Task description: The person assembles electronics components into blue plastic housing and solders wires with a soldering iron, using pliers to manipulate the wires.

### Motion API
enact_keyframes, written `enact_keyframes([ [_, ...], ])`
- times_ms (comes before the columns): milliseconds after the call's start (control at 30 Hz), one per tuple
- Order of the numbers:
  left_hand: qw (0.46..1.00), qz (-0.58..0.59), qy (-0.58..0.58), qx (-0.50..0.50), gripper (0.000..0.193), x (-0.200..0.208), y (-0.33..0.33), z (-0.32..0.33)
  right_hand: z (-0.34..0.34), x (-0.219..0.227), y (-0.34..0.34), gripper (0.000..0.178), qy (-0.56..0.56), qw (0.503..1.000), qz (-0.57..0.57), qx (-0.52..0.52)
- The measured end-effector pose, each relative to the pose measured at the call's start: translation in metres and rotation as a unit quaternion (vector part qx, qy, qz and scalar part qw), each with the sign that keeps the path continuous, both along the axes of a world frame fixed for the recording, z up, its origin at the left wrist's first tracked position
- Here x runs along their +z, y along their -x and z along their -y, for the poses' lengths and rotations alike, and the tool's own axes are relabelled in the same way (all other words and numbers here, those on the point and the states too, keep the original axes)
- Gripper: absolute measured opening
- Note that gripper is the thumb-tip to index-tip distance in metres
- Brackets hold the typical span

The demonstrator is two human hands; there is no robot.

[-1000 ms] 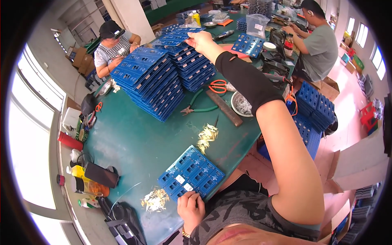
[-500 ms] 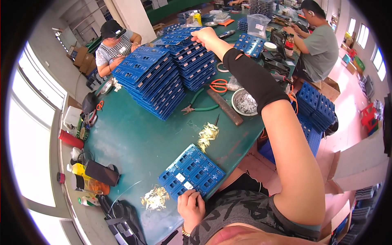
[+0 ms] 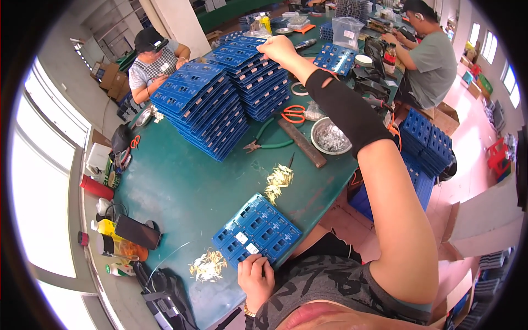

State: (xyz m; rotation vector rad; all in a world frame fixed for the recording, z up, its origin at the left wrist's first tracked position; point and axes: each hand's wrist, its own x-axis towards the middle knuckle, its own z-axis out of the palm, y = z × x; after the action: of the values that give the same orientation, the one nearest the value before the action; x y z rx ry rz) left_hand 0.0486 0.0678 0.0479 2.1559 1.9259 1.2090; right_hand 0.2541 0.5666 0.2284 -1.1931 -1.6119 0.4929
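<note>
A blue circuit board panel (image 3: 267,223) lies flat on the near part of the table, with two small white labels on it. My left hand (image 3: 256,279) rests on its near edge, fingers curled over the rim. With my arm stretched far out, my right hand (image 3: 276,49) is closed at the right corner of the top panel on a tall stack of blue circuit board panels (image 3: 261,82). Its fingertips are partly hidden. A second stack (image 3: 201,113) stands to the left. Small yellowish pins lie in one pile (image 3: 279,181) beyond the flat panel and another pile (image 3: 209,267) left of it.
Green-handled cutters (image 3: 269,146), orange-handled scissors (image 3: 294,114), a dark bar (image 3: 302,144) and a bowl of metal bits (image 3: 331,136) lie mid-table. Bottles (image 3: 124,247) and a phone (image 3: 137,232) stand by the window. One person (image 3: 154,66) sits across, another (image 3: 426,60) at right.
The top panel at my right hand lies lower and flatter on its stack. My right hand stays at its corner; my left hand remains on the near panel.
</note>
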Motion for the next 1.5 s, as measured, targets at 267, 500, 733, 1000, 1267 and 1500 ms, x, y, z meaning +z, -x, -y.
enact_keyframes([
  [267,0.998,0.003,0.052,-0.046,0.016,-0.003,0.006,-0.005,0.204,-0.032,-0.037,0.013,-0.065,0.968,-0.208,0.126],
  [500,0.998,0.031,0.012,-0.058,0.010,-0.014,0.018,0.000,0.282,-0.193,-0.270,0.019,-0.205,0.889,-0.117,-0.393],
  [733,0.996,-0.023,0.016,-0.088,0.006,-0.018,0.012,-0.003,0.378,-0.381,-0.438,0.084,0.431,0.718,0.065,-0.543],
  [1000,0.997,-0.028,0.025,-0.068,0.006,-0.015,0.009,-0.003,0.360,-0.368,-0.414,0.068,0.469,0.654,0.083,-0.588],
  [1267,0.997,-0.012,0.034,-0.062,0.010,-0.017,0.010,-0.005,0.369,-0.373,-0.413,0.046,0.438,0.659,0.230,-0.567],
  [1500,0.998,-0.018,0.019,-0.051,0.014,-0.015,0.008,-0.004,0.375,-0.395,-0.408,0.028,0.192,0.809,0.441,-0.337],
])
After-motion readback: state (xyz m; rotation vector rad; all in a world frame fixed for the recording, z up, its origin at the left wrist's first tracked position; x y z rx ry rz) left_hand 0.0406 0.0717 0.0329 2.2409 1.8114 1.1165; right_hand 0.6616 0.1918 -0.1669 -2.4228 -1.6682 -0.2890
